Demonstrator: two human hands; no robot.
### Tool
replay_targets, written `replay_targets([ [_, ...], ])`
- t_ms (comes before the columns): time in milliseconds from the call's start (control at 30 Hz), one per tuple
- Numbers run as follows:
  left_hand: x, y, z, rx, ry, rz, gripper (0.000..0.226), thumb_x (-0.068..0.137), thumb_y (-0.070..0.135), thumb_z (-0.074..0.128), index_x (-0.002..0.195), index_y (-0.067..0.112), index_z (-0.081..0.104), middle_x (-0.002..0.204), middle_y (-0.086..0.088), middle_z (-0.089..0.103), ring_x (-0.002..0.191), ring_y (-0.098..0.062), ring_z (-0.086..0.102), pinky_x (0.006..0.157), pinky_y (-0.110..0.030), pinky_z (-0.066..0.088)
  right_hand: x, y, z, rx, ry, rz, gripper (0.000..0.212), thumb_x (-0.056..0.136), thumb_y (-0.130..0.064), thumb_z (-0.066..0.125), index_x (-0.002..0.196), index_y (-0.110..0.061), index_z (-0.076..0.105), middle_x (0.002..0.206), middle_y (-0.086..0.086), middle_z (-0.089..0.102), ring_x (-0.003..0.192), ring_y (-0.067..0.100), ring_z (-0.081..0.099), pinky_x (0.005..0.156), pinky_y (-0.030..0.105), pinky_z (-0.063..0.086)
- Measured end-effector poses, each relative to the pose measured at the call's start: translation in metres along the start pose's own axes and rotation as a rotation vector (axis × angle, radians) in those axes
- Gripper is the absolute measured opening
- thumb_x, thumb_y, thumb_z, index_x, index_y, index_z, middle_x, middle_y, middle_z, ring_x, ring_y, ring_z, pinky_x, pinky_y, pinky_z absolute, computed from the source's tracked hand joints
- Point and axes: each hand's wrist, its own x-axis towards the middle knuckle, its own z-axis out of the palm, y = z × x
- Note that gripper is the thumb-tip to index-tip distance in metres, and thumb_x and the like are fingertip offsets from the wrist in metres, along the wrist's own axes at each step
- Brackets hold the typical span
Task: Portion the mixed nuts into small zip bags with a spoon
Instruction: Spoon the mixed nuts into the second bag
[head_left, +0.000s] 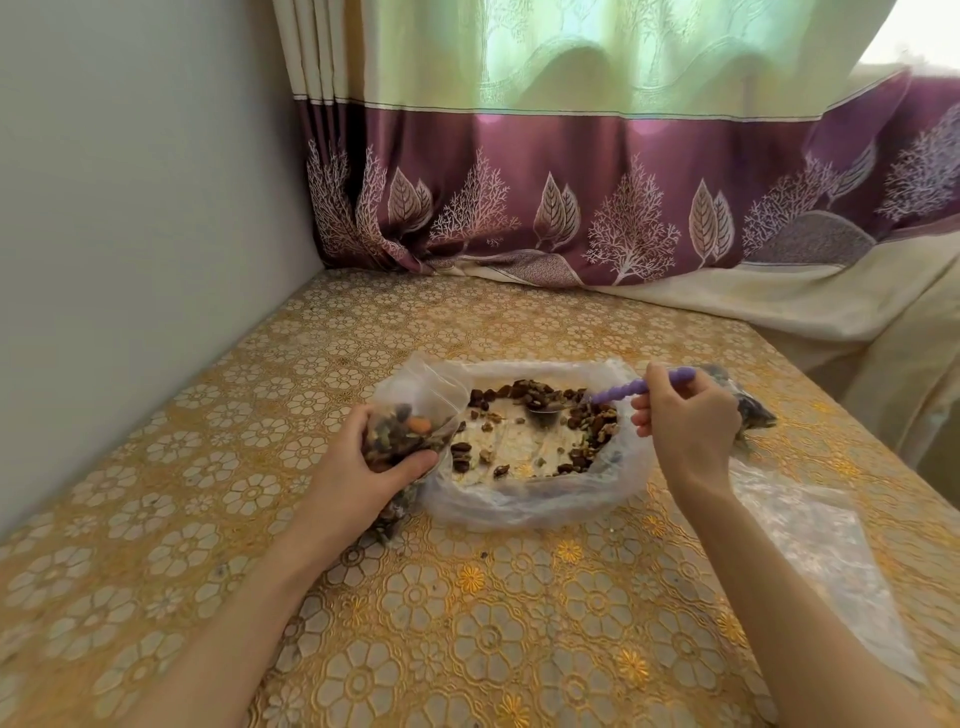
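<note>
A big clear plastic bag (524, 501) lies open on the table, with mixed nuts (589, 418) scattered around its inside. My left hand (363, 465) grips a small zip bag (415, 415) partly filled with nuts, held at the big bag's left edge with its mouth up. My right hand (688, 423) holds a purple spoon (623, 391) by its ridged handle; the metal bowl dips among the nuts at the right of the big bag.
A filled small bag (753, 405) lies behind my right hand. Another bag of nuts (389, 519) peeks out under my left wrist. Empty clear bags (810, 540) lie at the right. A wall stands left, a curtain (571, 208) behind; the table's right edge is near.
</note>
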Motion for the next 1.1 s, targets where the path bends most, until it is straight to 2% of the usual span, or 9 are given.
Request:
replay_targets([
  [67, -0.001, 0.000, 0.000, -0.005, -0.001, -0.015, 0.048, 0.058, 0.048, 0.073, 0.099, 0.036, 0.051, 0.097, 0.017, 0.061, 0.082, 0.019, 0.054, 0.066, -0.010, 0.040, -0.002, -0.001, 0.000, -0.066, -0.016, -0.065, 0.026, 0.093, -0.015, 0.053, 0.067, -0.016, 0.057, 0.046, -0.017, 0.061, 0.042, 0.001, 0.057, 0.046, 0.016, 0.048],
  [167, -0.001, 0.000, 0.000, -0.013, -0.003, -0.023, 0.048, 0.056, 0.049, 0.073, 0.098, 0.037, 0.051, 0.095, 0.018, 0.062, 0.081, 0.019, 0.055, 0.067, -0.013, 0.040, -0.006, -0.002, 0.005, -0.112, -0.048, -0.126, 0.030, 0.093, -0.015, 0.055, 0.065, -0.022, 0.058, 0.051, -0.014, 0.060, 0.043, 0.003, 0.057, 0.050, 0.020, 0.050],
  [267, -0.001, 0.000, 0.000, -0.014, -0.005, -0.021, 0.047, 0.056, 0.049, 0.073, 0.097, 0.038, 0.051, 0.095, 0.018, 0.062, 0.081, 0.019, 0.055, 0.068, -0.014, 0.040, -0.010, -0.003, 0.010, -0.101, -0.129, -0.110, 0.029, 0.093, -0.015, 0.057, 0.066, -0.027, 0.059, 0.059, -0.014, 0.065, 0.043, 0.001, 0.058, 0.050, 0.017, 0.050],
  [400, 0.000, 0.001, 0.000, -0.008, -0.001, -0.016, 0.047, 0.056, 0.049, 0.072, 0.096, 0.038, 0.050, 0.094, 0.019, 0.062, 0.080, 0.020, 0.054, 0.066, -0.011, 0.039, -0.010, -0.001, 0.011, 0.031, -0.207, 0.055, 0.025, 0.093, -0.013, 0.058, 0.070, -0.019, 0.067, 0.066, -0.005, 0.072, 0.050, 0.006, 0.062, 0.051, 0.018, 0.053],
  [600, 0.000, 0.001, 0.000, 0.005, 0.001, -0.022, 0.051, 0.056, 0.049, 0.072, 0.100, 0.036, 0.050, 0.097, 0.018, 0.060, 0.082, 0.015, 0.055, 0.065, -0.010, 0.039, -0.009, 0.003, 0.004, 0.180, -0.162, 0.224, 0.025, 0.094, -0.012, 0.053, 0.075, -0.004, 0.067, 0.061, -0.001, 0.071, 0.051, 0.009, 0.061, 0.051, 0.017, 0.051],
  [700, 0.000, 0.001, 0.000, 0.007, -0.003, -0.020, 0.047, 0.057, 0.048, 0.072, 0.097, 0.039, 0.049, 0.096, 0.019, 0.060, 0.081, 0.018, 0.055, 0.064, -0.011, 0.039, -0.010, 0.003, 0.001, 0.210, -0.136, 0.226, 0.025, 0.095, -0.012, 0.052, 0.074, -0.006, 0.065, 0.058, -0.002, 0.070, 0.049, 0.008, 0.059, 0.050, 0.017, 0.051],
  [800, 0.000, 0.000, 0.000, 0.017, -0.002, -0.021, 0.045, 0.062, 0.042, 0.076, 0.098, 0.039, 0.049, 0.097, 0.017, 0.060, 0.082, 0.015, 0.055, 0.063, -0.009, 0.039, -0.011, -0.001, -0.002, 0.245, -0.109, 0.226, 0.022, 0.094, -0.013, 0.054, 0.075, -0.006, 0.064, 0.054, -0.003, 0.066, 0.049, 0.008, 0.057, 0.049, 0.018, 0.048],
  [933, 0.000, 0.001, -0.001, 0.003, -0.004, -0.018, 0.044, 0.060, 0.042, 0.075, 0.096, 0.040, 0.049, 0.095, 0.019, 0.060, 0.079, 0.022, 0.053, 0.061, -0.008, 0.039, -0.014, -0.017, -0.002, 0.310, -0.109, 0.197, 0.022, 0.092, -0.013, 0.056, 0.073, -0.006, 0.064, 0.055, 0.000, 0.063, 0.051, 0.012, 0.055, 0.049, 0.020, 0.046],
  [1100, 0.000, 0.001, -0.001, -0.050, -0.005, -0.050, 0.046, 0.059, 0.044, 0.076, 0.098, 0.038, 0.051, 0.097, 0.015, 0.062, 0.085, 0.009, 0.056, 0.067, -0.016, 0.041, -0.023, -0.051, 0.000, 0.418, -0.191, 0.110, 0.023, 0.093, -0.013, 0.056, 0.074, -0.003, 0.064, 0.056, 0.000, 0.063, 0.050, 0.010, 0.054, 0.047, 0.018, 0.045],
])
